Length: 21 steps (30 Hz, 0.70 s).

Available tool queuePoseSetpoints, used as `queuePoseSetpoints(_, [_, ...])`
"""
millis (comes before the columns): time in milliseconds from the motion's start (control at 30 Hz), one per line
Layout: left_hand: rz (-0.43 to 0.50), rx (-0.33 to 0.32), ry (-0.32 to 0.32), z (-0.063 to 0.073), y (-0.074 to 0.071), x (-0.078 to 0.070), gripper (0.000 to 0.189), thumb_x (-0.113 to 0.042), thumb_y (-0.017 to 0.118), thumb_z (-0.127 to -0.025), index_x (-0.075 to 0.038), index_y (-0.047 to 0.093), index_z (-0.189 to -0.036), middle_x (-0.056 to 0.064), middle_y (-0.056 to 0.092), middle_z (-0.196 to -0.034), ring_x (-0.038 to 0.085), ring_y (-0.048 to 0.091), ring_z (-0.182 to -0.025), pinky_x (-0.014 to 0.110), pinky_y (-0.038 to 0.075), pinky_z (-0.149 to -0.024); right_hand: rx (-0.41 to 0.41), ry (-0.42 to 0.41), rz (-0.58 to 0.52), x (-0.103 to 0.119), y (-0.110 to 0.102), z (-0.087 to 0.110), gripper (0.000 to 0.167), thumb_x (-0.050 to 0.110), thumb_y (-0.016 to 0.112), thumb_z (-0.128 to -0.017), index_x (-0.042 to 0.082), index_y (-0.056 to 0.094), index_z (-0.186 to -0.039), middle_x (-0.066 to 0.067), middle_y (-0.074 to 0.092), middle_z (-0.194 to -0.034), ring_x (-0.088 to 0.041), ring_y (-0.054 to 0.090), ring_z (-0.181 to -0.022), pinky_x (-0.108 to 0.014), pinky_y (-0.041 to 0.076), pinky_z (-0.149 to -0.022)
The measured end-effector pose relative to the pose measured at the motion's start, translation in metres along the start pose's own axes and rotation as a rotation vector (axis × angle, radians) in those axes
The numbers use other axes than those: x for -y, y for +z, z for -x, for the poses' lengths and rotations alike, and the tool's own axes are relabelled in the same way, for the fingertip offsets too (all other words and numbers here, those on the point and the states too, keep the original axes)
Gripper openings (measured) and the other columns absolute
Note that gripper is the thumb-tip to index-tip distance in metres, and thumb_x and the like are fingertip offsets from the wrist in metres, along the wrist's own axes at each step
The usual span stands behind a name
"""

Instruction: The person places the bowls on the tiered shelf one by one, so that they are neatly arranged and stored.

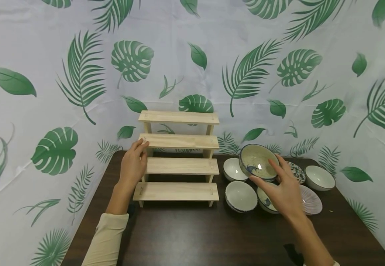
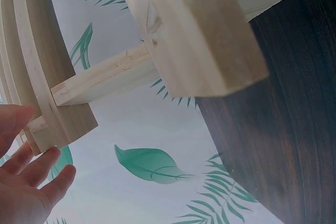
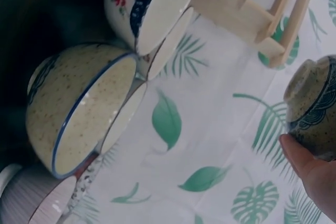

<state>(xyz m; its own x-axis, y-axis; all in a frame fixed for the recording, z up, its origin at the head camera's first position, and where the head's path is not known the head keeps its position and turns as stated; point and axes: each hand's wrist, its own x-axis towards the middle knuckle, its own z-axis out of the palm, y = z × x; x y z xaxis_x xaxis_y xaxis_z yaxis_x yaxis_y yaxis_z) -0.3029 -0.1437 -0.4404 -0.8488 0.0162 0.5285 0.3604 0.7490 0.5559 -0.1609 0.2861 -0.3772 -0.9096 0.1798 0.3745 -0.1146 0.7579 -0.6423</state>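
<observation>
Over on the far left, a leaf-printed cloth (image 1: 9, 114) is hanging and running right across the back, and a cream sleeve (image 1: 107, 236) is coming up over the dark table (image 1: 179, 232). Here's the left hand (image 1: 134, 164): thumb and fingers are bending to either side of a board's end, the gap between them narrow, and they're lightly pinching the wooden stand (image 1: 179, 166) at its second tier from the top. That stand is rising in four steps, standing upright on the table.

Moving right, a white bowl (image 1: 233, 169) is sitting at the back, and a dark-rimmed bowl (image 1: 240, 195) is resting just in front of it. Above them, the speckled bowl (image 1: 257, 160) is hanging in the air, tilting its mouth towards the head camera and showing a blue motif inside. Below it, a blue-marked bowl (image 1: 264, 201) is partly hiding behind the right hand (image 1: 286, 188). That hand is gripping the speckled bowl by its right side, fingers and thumb spreading wide around the rim.

Further right, a patterned dish (image 1: 297, 173) is peeking out, a ridged pinkish plate (image 1: 312, 199) is lying nearer, and a plain white bowl (image 1: 321, 178) is closing the row.
</observation>
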Motion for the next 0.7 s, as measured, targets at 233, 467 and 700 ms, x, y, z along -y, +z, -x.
queuePoseSetpoints(233, [-0.003, 0.01, -0.016, 0.001, -0.002, 0.001, 0.041, -0.001, 0.063, -0.099, -0.004, 0.063, -0.14, 0.02, 0.054, -0.152, 0.048, 0.059, -0.129, 0.063, 0.049, -0.102, -0.007, -0.046, -0.028, 0.01, 0.014, -0.008, 0.089, 0.043, 0.086, -0.084, 0.002, 0.048, -0.153, -0.014, 0.032, -0.168, -0.043, 0.034, -0.152, -0.065, 0.046, -0.106])
queuePoseSetpoints(467, [-0.01, 0.004, -0.019, 0.001, 0.0, 0.0, 0.041, -0.001, 0.064, -0.098, -0.004, 0.064, -0.139, 0.019, 0.055, -0.151, 0.047, 0.059, -0.129, 0.062, 0.049, -0.103, -0.013, -0.076, -0.067, 0.02, 0.027, -0.017, 0.089, 0.041, 0.086, -0.083, 0.001, 0.048, -0.152, -0.015, 0.03, -0.168, -0.046, 0.03, -0.153, -0.067, 0.044, -0.108])
queuePoseSetpoints(700, [-0.012, -0.012, -0.006, 0.0, 0.002, -0.001, 0.042, 0.001, 0.065, -0.097, -0.004, 0.064, -0.138, 0.02, 0.055, -0.15, 0.048, 0.06, -0.127, 0.062, 0.051, -0.101, -0.009, -0.121, -0.094, 0.033, 0.04, -0.027, 0.089, 0.042, 0.086, -0.083, 0.001, 0.048, -0.152, -0.012, 0.031, -0.168, -0.043, 0.035, -0.152, -0.065, 0.044, -0.11])
